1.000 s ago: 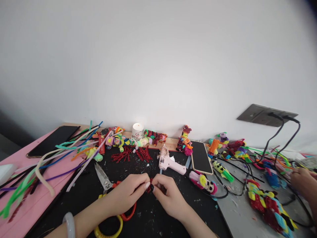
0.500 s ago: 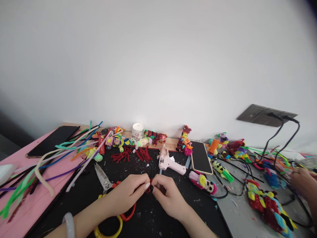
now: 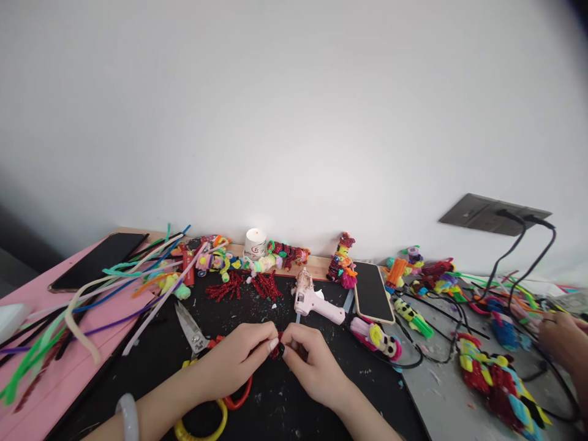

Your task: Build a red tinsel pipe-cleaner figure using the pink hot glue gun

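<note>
two hands meet over the black mat (image 3: 285, 398) in the head view, the only one here. the left hand (image 3: 234, 361) and the right hand (image 3: 312, 367) pinch one small red piece (image 3: 277, 348) between their fingertips, each grip clenched on it, just in front of the glue gun (image 3: 316, 301). the piece is mostly hidden by the fingers, so its shape is hard to tell; it looks like a bit of red tinsel stem.

what could go wrong, as a judgement: the piece is tiny and held only at the tips, so a twist too hard could make it spring out and drop among the scraps on the mat, where it would be hard to pick out. a wire end could prick a finger. the glue gun lies just behind the hands with its nozzle toward the wall; if it is hot, a reach forward could brush it.

around the glue gun: the scissors (image 3: 192, 331) lie to its left, blades open toward the wall, near the left wrist, so a sweep of that arm could catch them. red and yellow rings (image 3: 215, 416) lie under the left forearm. a bundle of red stems (image 3: 243, 285) sits left of the gun, a phone (image 3: 373, 293) just right of it, and loose coloured stems (image 3: 114, 288) spread far left over the pink worktop (image 3: 59, 380). a small white pot (image 3: 255, 242) stands behind, by the wall. far right, another person's hand (image 3: 563, 340) works among cables (image 3: 519, 257) and finished figures (image 3: 500, 380), well apart from the red piece.
</note>
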